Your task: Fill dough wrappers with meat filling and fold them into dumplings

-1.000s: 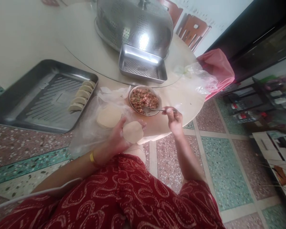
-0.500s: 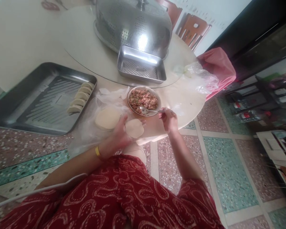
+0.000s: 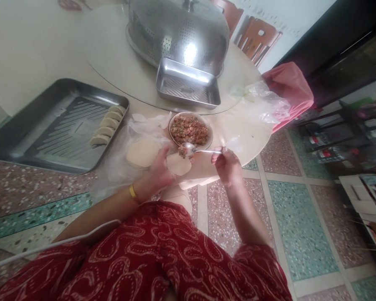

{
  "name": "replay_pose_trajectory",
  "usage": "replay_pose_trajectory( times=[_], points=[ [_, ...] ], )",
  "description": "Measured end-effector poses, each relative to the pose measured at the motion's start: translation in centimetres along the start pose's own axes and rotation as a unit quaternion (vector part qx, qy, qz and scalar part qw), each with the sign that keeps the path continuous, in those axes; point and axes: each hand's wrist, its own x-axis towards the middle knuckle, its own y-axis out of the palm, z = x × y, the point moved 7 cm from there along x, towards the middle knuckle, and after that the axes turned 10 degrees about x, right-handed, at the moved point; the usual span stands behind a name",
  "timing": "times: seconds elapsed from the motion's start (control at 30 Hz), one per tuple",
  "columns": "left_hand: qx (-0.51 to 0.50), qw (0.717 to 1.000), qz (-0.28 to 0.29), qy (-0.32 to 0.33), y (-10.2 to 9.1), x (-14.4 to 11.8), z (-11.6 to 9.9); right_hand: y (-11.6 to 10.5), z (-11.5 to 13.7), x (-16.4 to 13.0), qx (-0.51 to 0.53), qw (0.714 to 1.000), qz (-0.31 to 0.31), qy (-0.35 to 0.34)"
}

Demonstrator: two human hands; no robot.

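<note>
Our left hand point(image 3: 158, 173) cups the wrapper point(image 3: 178, 164) flat just off the tabletop point(image 3: 238, 125) edge, right hand point(image 3: 227, 165) pinched on the spoon point(image 3: 194, 149); we judge the filling point(image 3: 182, 152) best dropped dead center, edges kept clean for sealing.

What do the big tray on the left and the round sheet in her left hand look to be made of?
The tray looks like brushed steel: grey, dully reflective, with pressed ridges in its floor. The round sheet on the left hand looks like raw dough: pale, matte and thin, sagging slightly over the fingers.
</note>
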Motion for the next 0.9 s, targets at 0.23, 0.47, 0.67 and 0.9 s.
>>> replay_pose_trajectory(
  times=[0.23, 0.47, 0.67, 0.9],
  points=[
    [0.015, 0.999, 0.034, -0.013, -0.3, -0.8, 0.4, 0.4, 0.7, -3.9, -0.092, 0.99, 0.033, -0.103],
    [0.026, 0.999, 0.044, 0.006, -0.1, -1.5, 0.3, 2.8, 4.2, -7.7, -0.245, 0.897, 0.188, -0.317],
    [0.018, 0.999, 0.049, 0.003, -0.2, -1.5, 0.3, 4.3, 5.7, -9.4, -0.293, 0.846, 0.22, -0.387],
    [0.03, 0.999, 0.033, 0.016, 0.4, -2.1, 0.2, 4.6, 5.5, -9.7, -0.293, 0.847, 0.222, -0.385]
  ],
)
